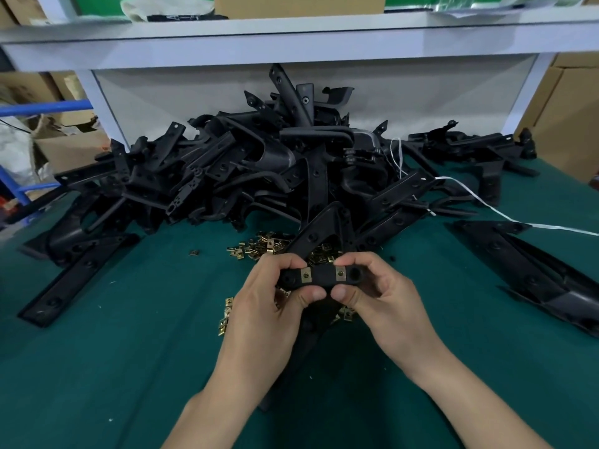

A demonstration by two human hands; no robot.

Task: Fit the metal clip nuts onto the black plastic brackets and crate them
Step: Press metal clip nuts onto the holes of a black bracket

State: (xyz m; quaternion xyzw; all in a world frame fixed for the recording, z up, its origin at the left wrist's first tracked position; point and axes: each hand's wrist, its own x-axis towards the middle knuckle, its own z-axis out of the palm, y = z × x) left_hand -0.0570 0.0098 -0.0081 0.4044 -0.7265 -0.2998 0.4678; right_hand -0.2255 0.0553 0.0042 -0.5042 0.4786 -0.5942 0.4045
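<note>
Your left hand (269, 306) pinches the angled black plastic bracket (322, 277), thumb under, forefinger over. Two brass-coloured metal clip nuts (306, 275) sit on its bar between your fingertips; your right hand (385, 299) pinches likewise. Fitting step, likely ending: press both home, then crate it.

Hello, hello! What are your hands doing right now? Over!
One bracket held by left hand and right hand. Two clips fitted on it. Nothing in the way; loose clips on the table below. Over.
</note>
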